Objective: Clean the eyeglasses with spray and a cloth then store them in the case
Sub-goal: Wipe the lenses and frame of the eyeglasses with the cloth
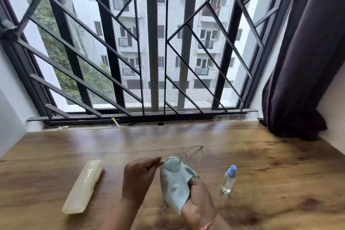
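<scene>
The left hand (138, 177) pinches the eyeglasses (195, 154) at the end of the frame, fingers curled round the hinge, and holds them above the bench (280, 164) near the middle of its near edge. The glasses are clear-rimmed and tilted, with the far lens lifted toward the window. The right hand (199, 201) grips a pale blue cloth (173, 186) with a zigzag edge. The cloth drapes over the fingers, and its upper end lies against the lens nearest the left hand. Whether it touches the glass on one side or both I cannot tell.

A cream case (84, 186) lies closed and flat on the bench toward the left near corner, well apart from the hands, its long side running away from the near edge. A small clear spray bottle (229, 180) with a blue cap stands upright just right of the right hand, not touching it.

Behind the far edge is a window with a dark metal grille (153, 43). A dark curtain (308, 61) hangs over the right far corner.
</scene>
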A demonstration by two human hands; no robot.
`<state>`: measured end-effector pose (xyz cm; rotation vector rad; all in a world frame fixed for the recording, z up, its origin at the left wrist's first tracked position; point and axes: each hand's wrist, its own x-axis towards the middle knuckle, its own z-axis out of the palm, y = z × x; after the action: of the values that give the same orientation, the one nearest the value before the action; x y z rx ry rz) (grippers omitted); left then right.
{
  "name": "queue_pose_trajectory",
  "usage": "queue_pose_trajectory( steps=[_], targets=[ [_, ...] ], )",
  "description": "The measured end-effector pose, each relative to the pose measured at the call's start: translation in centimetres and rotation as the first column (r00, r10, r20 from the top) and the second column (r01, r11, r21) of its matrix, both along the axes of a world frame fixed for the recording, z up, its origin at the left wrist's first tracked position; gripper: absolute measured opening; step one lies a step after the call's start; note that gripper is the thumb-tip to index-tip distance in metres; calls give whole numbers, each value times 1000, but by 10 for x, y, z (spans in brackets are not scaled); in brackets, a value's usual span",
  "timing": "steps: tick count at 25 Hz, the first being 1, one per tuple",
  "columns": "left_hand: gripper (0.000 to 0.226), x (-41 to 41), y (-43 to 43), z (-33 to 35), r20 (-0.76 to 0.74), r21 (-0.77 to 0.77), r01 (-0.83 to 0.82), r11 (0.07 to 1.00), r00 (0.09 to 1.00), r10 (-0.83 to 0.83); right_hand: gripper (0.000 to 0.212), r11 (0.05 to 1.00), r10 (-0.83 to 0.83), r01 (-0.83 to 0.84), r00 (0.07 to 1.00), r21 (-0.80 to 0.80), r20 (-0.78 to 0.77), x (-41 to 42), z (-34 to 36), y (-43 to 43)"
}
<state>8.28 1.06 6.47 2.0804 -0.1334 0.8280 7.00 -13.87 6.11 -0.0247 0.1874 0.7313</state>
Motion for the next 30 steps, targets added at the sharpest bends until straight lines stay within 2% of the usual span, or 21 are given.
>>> queue_pose_trajectory(
  steps=[1, 3, 6, 9, 15, 21, 26, 28, 30],
  targets=[
    [16, 4, 1, 2, -13, 9, 10, 1000, 1000, -10, 56, 993, -18, 22, 999, -113, 35, 4, 0, 4],
    [17, 14, 4, 7, -25, 15, 28, 999, 999, -28, 39, 915, -135, 159, 987, -370, 90, 11, 11, 11],
    [18, 26, 5, 18, -17, 9, 17, 1000, 1000, -17, 34, 845, -256, 283, 959, -453, 123, 19, 35, 23],
    [23, 29, 2, 32, 46, 18, 5, 1000, 999, -6, 31, 732, -325, 360, 931, -578, 168, 31, 41, 34],
    [25, 22, -1, 36, 109, 42, 35, 999, 993, -39, 29, 653, -390, 430, 896, -623, 210, 38, 56, 45],
    [18, 12, -6, 44, 133, -52, 1, 999, 991, 6, 20, 720, -433, 442, 889, -534, 150, 41, 70, 45],
    [18, 11, -5, 54, 149, -86, -112, 990, 981, 124, 21, 771, -310, 390, 920, -504, 239, 30, 79, 34],
    [16, 10, -6, 56, 150, -88, -117, 989, 980, 129, 32, 751, -276, 367, 930, -549, 245, 26, 79, 35],
    [18, 7, -8, 55, 171, -55, -79, 995, 981, 87, 32, 722, -269, 366, 930, -587, 249, 25, 81, 38]
  ],
)
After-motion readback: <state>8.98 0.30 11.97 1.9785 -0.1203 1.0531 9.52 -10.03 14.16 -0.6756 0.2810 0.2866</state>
